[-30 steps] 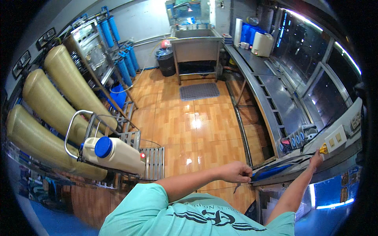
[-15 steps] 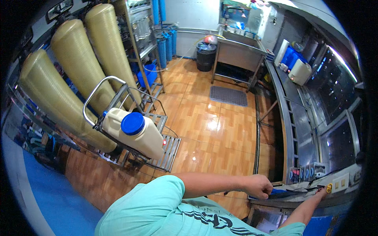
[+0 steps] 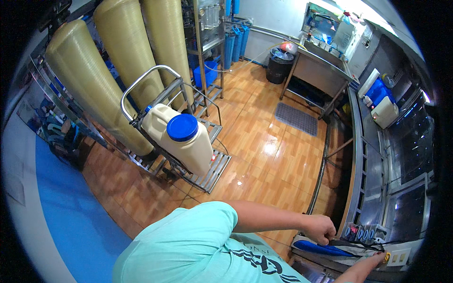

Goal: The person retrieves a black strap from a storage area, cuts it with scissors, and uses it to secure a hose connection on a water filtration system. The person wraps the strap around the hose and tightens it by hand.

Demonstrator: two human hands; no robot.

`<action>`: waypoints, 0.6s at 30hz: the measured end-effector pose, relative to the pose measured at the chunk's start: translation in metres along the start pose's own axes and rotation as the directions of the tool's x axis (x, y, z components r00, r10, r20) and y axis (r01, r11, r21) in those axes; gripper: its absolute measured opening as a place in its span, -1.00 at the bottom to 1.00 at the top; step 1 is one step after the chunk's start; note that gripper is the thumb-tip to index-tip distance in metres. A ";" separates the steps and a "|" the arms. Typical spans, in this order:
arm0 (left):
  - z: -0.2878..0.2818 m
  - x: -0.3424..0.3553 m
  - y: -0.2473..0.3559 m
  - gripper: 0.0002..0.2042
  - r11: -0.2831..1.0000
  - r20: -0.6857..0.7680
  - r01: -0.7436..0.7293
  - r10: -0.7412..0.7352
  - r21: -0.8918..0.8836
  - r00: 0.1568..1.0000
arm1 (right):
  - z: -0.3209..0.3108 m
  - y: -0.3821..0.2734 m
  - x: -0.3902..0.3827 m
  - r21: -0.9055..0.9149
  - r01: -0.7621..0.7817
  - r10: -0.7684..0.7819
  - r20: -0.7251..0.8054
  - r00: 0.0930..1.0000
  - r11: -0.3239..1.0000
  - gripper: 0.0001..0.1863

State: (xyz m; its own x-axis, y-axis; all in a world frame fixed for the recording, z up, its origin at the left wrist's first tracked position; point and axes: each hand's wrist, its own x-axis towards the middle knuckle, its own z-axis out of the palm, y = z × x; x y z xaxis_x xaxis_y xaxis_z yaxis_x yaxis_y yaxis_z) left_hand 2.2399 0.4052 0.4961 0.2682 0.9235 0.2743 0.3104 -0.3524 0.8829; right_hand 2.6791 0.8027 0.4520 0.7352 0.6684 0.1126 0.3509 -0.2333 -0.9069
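My left hand (image 3: pixel 321 229) is closed with its fingers curled down, above a long blue object (image 3: pixel 321 248) on the ledge. What it grips, if anything, is hidden. A black cord (image 3: pixel 361 245) runs along the ledge between my hands. At lower right my right hand (image 3: pixel 370 262) reaches to the wall, its fingertips drawn together beside a small yellow round piece (image 3: pixel 387 258). Whatever lies between those fingers is too small to make out. Right beside it is a pale wall plate (image 3: pixel 399 257) with switches or sockets.
A cream jug with a blue lid (image 3: pixel 183 127) stands on a metal hand truck (image 3: pixel 155 70) at left, before tall tan tanks (image 3: pixel 89 80). Farther off are a steel sink (image 3: pixel 314 66), a black bin (image 3: pixel 280 68) and a grey mat (image 3: pixel 296 119). A metal counter (image 3: pixel 373 155) lines the right.
The view has shifted, so the room sits farther right in the picture. More of the blue object shows beneath my left hand. My right hand stays at the yellow piece.
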 end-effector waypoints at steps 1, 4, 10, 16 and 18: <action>0.002 0.001 0.001 -0.81 1.000 -0.004 -0.006 0.006 -0.015 1.000 | -0.001 -0.001 -0.002 -0.006 0.008 -0.008 -0.001 1.000 1.000 -0.45; 0.007 0.001 0.004 -0.82 0.999 -0.003 -0.026 0.026 -0.039 1.000 | -0.005 -0.010 -0.004 -0.007 0.036 -0.036 -0.013 0.999 0.999 -0.45; 0.010 0.001 0.005 -0.83 1.000 0.013 -0.018 0.018 -0.009 1.000 | -0.013 -0.022 -0.008 0.003 0.078 -0.078 -0.035 0.996 0.997 -0.44; 0.019 0.002 0.002 -0.83 0.994 0.011 -0.016 0.018 -0.110 1.000 | -0.025 -0.018 -0.015 0.027 0.148 -0.145 -0.080 0.986 0.989 -0.43; 0.017 -0.005 -0.003 -0.83 0.983 -0.020 0.019 -0.024 -0.183 1.000 | -0.015 -0.008 -0.058 0.091 0.215 -0.213 -0.038 0.976 0.972 -0.43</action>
State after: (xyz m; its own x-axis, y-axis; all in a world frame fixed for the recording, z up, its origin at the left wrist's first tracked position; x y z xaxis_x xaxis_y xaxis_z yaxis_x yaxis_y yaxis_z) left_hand 2.2532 0.3989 0.4855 0.2421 0.9345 0.2611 0.1432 -0.3006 0.9429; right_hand 2.6416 0.7553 0.4590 0.6652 0.6756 0.3180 0.4464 -0.0184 -0.8947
